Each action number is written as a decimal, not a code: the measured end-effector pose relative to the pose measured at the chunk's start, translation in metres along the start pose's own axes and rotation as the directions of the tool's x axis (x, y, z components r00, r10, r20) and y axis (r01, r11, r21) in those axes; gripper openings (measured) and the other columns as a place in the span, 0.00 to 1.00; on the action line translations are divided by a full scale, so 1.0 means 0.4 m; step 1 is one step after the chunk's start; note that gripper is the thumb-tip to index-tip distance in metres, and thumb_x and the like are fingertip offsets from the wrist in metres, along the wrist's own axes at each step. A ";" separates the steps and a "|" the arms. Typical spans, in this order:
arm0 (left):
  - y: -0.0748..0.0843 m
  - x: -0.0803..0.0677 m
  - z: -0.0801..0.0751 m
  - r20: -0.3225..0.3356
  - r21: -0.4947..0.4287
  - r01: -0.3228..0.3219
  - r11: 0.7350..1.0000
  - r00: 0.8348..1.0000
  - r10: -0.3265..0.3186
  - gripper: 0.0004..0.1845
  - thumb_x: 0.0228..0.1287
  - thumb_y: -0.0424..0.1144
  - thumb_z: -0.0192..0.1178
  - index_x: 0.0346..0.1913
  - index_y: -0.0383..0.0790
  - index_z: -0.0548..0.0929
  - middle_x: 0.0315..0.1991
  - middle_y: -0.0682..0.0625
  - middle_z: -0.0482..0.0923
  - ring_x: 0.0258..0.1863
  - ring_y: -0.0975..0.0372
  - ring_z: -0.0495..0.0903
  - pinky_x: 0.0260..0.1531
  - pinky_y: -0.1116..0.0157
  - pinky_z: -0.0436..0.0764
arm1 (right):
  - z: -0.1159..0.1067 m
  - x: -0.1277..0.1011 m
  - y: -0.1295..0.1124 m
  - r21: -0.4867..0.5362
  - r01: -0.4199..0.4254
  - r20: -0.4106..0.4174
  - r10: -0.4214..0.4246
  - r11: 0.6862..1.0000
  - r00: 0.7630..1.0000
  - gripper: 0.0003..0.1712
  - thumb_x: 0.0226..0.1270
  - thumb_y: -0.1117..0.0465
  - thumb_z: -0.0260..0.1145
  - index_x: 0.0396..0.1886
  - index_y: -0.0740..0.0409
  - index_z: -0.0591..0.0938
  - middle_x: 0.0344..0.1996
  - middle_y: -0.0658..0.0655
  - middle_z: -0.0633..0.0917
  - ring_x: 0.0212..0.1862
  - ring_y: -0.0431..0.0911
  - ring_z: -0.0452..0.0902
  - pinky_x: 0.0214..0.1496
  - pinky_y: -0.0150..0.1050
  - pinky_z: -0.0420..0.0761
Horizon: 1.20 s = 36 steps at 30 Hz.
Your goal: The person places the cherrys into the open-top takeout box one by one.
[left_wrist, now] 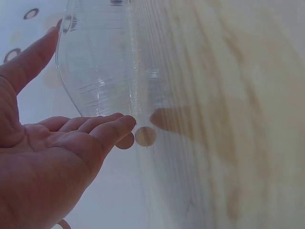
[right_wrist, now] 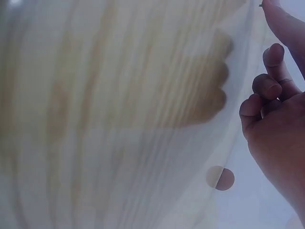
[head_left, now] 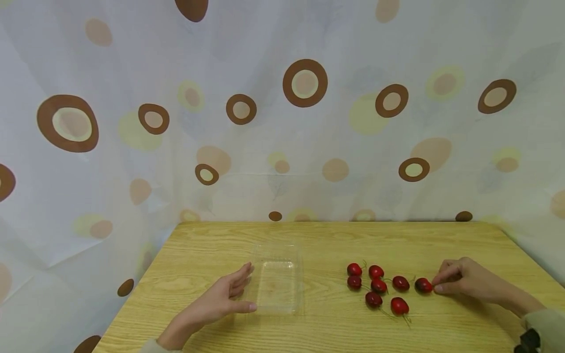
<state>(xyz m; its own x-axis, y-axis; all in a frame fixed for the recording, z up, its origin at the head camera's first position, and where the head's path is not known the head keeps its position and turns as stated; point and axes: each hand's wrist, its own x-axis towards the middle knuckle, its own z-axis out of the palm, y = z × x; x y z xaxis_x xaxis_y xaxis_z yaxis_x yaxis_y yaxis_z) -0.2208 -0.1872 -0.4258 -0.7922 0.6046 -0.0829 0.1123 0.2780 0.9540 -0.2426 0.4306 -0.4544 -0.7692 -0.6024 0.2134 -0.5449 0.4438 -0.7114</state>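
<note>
Now, L hand [head_left: 216, 301] is spread, fingers straight, touching the left side of the clear tray [head_left: 278, 279], which sits mid-desk [head_left: 309, 235] toward the near edge. R hand [head_left: 463, 282] pinches the rightmost cherry [head_left: 423, 285] w/ its fingertips. Six more cherries [head_left: 375, 287] lie loose just left of it, betw. tray & R hand.

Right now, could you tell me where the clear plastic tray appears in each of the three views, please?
Head: the clear plastic tray lies left of centre on the wooden table, at the left hand.
Left wrist: top left, just beyond the fingertips.
Right wrist: not in view.
Shared landmark: the pale wood grain of the table.
</note>
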 end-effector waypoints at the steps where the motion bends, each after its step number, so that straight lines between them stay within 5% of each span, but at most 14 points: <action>1: -0.001 0.000 0.000 0.001 -0.003 -0.003 1.000 1.000 0.003 0.53 0.75 0.38 0.68 0.84 0.28 0.39 0.84 0.32 0.39 0.81 0.37 0.47 0.76 0.40 0.56 | -0.001 -0.003 -0.002 -0.003 -0.001 -0.007 0.001 1.000 1.000 0.14 0.67 0.77 0.70 0.41 0.57 0.94 0.34 0.50 0.87 0.35 0.40 0.79 0.31 0.33 0.75; 12: -0.007 0.005 -0.010 0.035 -0.038 -0.013 0.999 0.999 0.014 0.53 0.75 0.36 0.67 0.84 0.29 0.38 0.84 0.33 0.38 0.81 0.39 0.46 0.77 0.43 0.53 | -0.006 -0.023 -0.047 -0.035 -0.017 -0.091 0.014 0.999 0.996 0.15 0.68 0.78 0.69 0.42 0.56 0.94 0.34 0.50 0.88 0.32 0.40 0.78 0.28 0.34 0.75; 16: -0.008 0.006 -0.012 0.047 -0.051 -0.005 0.999 0.999 0.007 0.53 0.75 0.35 0.67 0.84 0.30 0.38 0.84 0.34 0.37 0.82 0.39 0.45 0.78 0.43 0.52 | -0.006 -0.012 -0.087 -0.055 -0.096 -0.121 0.089 0.994 0.989 0.12 0.71 0.75 0.68 0.43 0.58 0.93 0.33 0.50 0.87 0.31 0.40 0.75 0.27 0.34 0.75; 23: -0.005 0.008 -0.012 0.055 -0.047 -0.021 0.999 0.998 0.024 0.53 0.75 0.35 0.67 0.84 0.28 0.38 0.84 0.32 0.36 0.81 0.38 0.44 0.78 0.42 0.52 | 0.009 0.049 -0.187 -0.050 -0.347 -0.176 0.334 0.937 0.926 0.08 0.76 0.59 0.70 0.46 0.54 0.93 0.35 0.55 0.86 0.32 0.43 0.73 0.30 0.36 0.71; 29: -0.002 0.010 -0.011 0.053 -0.055 -0.020 0.998 0.998 0.023 0.52 0.75 0.34 0.67 0.84 0.29 0.38 0.84 0.32 0.36 0.81 0.38 0.44 0.78 0.42 0.52 | 0.040 0.113 -0.232 0.000 -0.380 -0.193 0.373 0.925 0.908 0.09 0.74 0.57 0.72 0.46 0.55 0.93 0.37 0.56 0.87 0.35 0.46 0.76 0.34 0.36 0.75; 36: 0.003 0.007 -0.009 0.041 -0.053 -0.016 0.998 0.999 0.018 0.52 0.75 0.34 0.67 0.84 0.29 0.38 0.84 0.33 0.36 0.81 0.38 0.44 0.77 0.41 0.53 | 0.080 0.191 -0.257 0.047 -0.343 -0.173 0.346 0.938 0.922 0.10 0.74 0.57 0.73 0.46 0.58 0.93 0.37 0.56 0.87 0.37 0.51 0.79 0.38 0.41 0.81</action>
<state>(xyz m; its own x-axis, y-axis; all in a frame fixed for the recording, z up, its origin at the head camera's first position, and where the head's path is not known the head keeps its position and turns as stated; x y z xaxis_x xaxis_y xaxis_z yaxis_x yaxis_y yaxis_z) -0.2249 -0.1878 -0.4237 -0.7649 0.6395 -0.0774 0.0928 0.2283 0.9692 -0.2345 0.3178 -0.3863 -0.9555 -0.2873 0.0667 -0.2318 0.5918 -0.7720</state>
